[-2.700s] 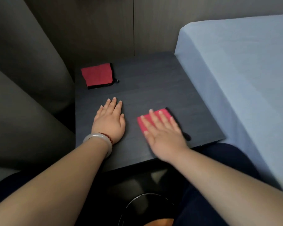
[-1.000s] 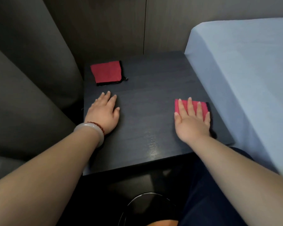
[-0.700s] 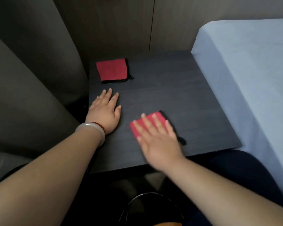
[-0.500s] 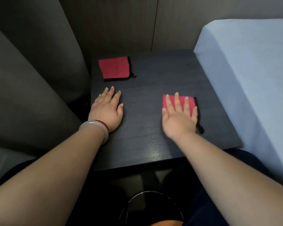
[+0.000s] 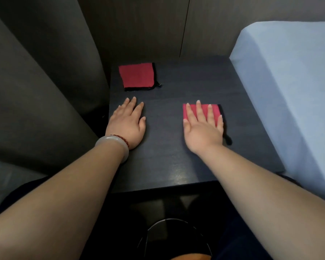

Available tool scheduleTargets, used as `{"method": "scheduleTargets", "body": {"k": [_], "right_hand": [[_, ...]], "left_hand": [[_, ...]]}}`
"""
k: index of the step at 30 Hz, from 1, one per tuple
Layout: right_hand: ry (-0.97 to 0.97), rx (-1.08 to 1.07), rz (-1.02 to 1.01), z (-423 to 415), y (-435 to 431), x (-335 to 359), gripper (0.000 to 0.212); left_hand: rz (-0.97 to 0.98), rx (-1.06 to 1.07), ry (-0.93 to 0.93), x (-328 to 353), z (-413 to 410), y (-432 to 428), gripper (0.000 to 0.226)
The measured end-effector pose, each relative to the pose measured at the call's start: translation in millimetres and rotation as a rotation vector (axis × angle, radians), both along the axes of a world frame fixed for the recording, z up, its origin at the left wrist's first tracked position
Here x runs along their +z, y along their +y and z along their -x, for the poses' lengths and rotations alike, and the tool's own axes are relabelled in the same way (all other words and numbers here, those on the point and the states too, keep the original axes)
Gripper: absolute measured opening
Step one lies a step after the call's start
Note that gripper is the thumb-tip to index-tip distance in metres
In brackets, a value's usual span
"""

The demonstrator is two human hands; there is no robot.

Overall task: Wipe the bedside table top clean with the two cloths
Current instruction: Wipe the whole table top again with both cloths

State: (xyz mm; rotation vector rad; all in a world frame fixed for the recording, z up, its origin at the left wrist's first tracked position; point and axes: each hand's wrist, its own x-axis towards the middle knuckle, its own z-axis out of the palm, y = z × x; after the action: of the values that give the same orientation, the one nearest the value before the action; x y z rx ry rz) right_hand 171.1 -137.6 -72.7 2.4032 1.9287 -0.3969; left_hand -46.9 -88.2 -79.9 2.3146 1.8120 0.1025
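Observation:
The dark bedside table (image 5: 186, 81) carries two cloths. A dark red cloth with a black edge (image 5: 137, 76) lies flat at the back left corner, untouched. A brighter pink-red cloth (image 5: 215, 111) sits right of centre, with my right hand (image 5: 203, 128) pressed flat on it, fingers spread, covering most of it. My left hand (image 5: 128, 122), with a pale bangle on its wrist, rests palm down on the bare table near the left edge, just in front of the dark red cloth and holding nothing.
A bed with a light blue sheet (image 5: 289, 91) butts against the table's right side. Grey curtain folds (image 5: 36, 91) hang along the left. A dark panelled wall stands behind. Below the table's front edge is a round black bin rim (image 5: 173, 222).
My right hand slid the pink-red cloth from the right side to the near centre and back to the right. My left hand stayed put. The dark red cloth has not moved.

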Motion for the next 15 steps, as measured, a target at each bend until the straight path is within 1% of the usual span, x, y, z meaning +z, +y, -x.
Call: {"method": "scheduleTargets", "body": {"k": [4, 6, 8, 10, 11, 12, 13, 15], "right_hand": [[0.026, 0.312, -0.096, 58.2, -53.5, -1.0, 0.053], [0.029, 0.363, -0.091, 50.1, -45.2, -1.0, 0.053], [0.005, 0.253, -0.067, 20.5, -11.5, -3.8, 0.053], [0.023, 0.030, 0.006, -8.9, 27.1, -0.7, 0.053], [0.029, -0.054, 0.039, -14.4, 40.1, 1.2, 0.053], [0.025, -0.081, 0.049, -10.5, 45.4, 1.8, 0.053], [0.012, -0.047, 0.040, 2.1, 43.0, 2.3, 0.054], [0.014, 0.132, -0.037, 37.3, 22.7, -0.4, 0.054]], "left_hand": [[-0.035, -0.003, -0.037, -2.7, -0.8, -0.2, 0.055], [-0.041, -0.006, -0.040, -4.1, 0.6, 0.2, 0.054], [-0.035, -0.012, -0.028, -4.2, 1.7, 0.2, 0.054], [-0.040, -0.010, -0.024, -4.4, 2.0, -0.4, 0.054], [-0.047, -0.009, -0.027, -4.6, 1.5, -0.4, 0.054], [-0.051, -0.009, -0.028, -4.9, 0.6, 0.0, 0.054], [-0.051, -0.011, -0.027, -4.8, -0.4, 0.5, 0.054], [-0.038, -0.008, -0.013, -5.2, -0.9, 2.6, 0.055]]}}
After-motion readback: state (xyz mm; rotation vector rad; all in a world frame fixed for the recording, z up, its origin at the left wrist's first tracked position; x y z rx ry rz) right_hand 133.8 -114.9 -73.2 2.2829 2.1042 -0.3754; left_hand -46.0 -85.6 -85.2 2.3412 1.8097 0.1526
